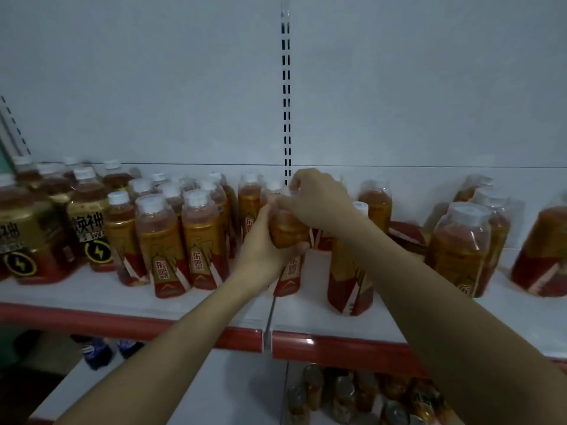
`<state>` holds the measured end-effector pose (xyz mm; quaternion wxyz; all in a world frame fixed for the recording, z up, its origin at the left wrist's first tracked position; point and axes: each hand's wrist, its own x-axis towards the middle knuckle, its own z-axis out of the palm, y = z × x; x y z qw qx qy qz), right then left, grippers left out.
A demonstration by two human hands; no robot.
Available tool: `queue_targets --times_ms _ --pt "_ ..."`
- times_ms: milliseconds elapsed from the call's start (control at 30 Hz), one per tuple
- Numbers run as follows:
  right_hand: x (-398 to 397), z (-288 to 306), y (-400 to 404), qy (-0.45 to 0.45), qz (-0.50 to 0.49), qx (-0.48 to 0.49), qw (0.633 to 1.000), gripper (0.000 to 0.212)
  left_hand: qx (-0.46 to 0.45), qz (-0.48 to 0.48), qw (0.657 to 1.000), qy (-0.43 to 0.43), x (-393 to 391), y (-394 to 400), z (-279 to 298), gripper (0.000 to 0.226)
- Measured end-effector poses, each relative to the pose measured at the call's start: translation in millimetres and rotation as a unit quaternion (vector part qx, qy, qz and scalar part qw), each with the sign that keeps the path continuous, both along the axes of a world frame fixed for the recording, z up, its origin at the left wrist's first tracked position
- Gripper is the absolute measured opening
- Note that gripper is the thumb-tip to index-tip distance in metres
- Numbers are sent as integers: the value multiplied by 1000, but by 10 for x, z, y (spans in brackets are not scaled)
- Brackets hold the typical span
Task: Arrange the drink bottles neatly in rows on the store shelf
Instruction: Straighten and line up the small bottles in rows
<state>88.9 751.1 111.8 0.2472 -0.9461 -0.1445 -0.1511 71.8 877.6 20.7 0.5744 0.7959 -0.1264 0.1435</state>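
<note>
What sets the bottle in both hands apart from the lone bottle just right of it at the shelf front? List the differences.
The held bottle is gripped by the left hand around its body and the right hand over its cap; the lone bottle stands untouched, behind the right forearm. The held bottle's cap is covered; the lone bottle's white cap shows. The held bottle sits farther back from the shelf edge. Both have amber drink and red-and-gold labels.

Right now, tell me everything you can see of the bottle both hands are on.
The held bottle is clear plastic with amber drink and a gold-and-red label with white stripes. It stands about upright at the shelf joint, mid-row; whether its base rests there is unclear. The left hand wraps its body from the left; the right hand covers its top, hiding the cap. Neighbouring bottles stand close behind.
</note>
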Motion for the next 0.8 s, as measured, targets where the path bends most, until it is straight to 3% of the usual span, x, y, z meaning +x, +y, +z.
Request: queue_targets --times_ms 100,200,300,433,567,700,800 --pt "-112 61 -134 35 73 87 993 60 -7 -4 1000 -11 -18 123 140 80" --pt "-342 -213 -176 57 151 277 947 72 -38 -4 999 -6 -50 283 345 68" --pt "-479 -752 -56 90 205 322 920 88 -25 -14 999 -21 -82 390 546 69" --pt "-475 -1182 148 112 209 460 856 82 0 -43 999 -19 -135 384 669 83" --pt "-450 -1375 212 98 211 512 827 77 46 -59 997 -19 -218 394 796 83" --pt "-418 -1465 225 122 214 500 831 76 183 -56 981 -40 -280 471 967 89" --pt "-362 -1452 321 150 238 511 812 76 252 -22 966 -49 -247 540 1046 82"
